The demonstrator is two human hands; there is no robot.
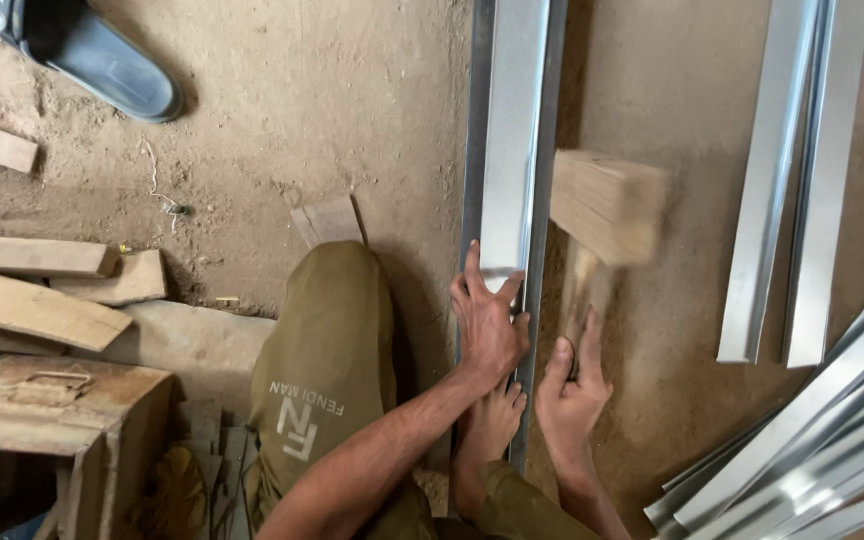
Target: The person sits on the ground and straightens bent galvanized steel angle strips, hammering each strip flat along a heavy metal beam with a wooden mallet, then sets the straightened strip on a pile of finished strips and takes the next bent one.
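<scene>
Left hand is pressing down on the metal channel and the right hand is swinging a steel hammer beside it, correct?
Not quite: the head view shows the right hand swinging a wooden mallet, not a steel hammer. The left hand does press on the metal channel.

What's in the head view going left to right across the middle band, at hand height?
Wooden planks → bent knee in olive trousers → left hand on the metal channel → right hand holding the wooden mallet → metal strips.
</scene>
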